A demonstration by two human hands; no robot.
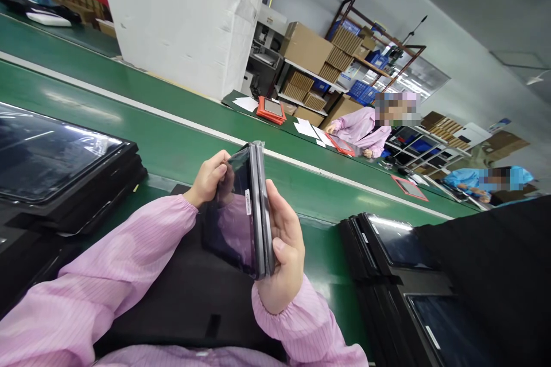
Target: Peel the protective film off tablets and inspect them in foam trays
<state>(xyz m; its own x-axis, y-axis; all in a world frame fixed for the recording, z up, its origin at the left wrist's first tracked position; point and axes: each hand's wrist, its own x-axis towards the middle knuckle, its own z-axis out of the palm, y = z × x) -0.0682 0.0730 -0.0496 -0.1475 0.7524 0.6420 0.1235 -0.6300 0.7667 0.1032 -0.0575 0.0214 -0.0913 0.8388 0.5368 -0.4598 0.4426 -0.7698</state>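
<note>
Two or so tablets (232, 223), stacked face to back and tilted nearly on edge, are held up between my hands. The near screen is dark, glossy and covered in clear film, with a small white label by its edge. My left hand (209, 178) pinches the far left side, fingers curled. Around the right side and back wraps my right hand (284, 246), its thumb bent near the edge. Below them lies a black padded sheet or tray (172, 298) in front of my body. The exact number of tablets in the stack is hard to make out.
Black trays bearing a dark screen (55, 155) are stacked at left. More trays with tablets (456, 321) stand at right beside a black cover (495, 269). Beyond runs a green conveyor (181, 120). A co-worker in pink (365, 129) handles a red-framed item; a white pillar (181, 17) rises behind.
</note>
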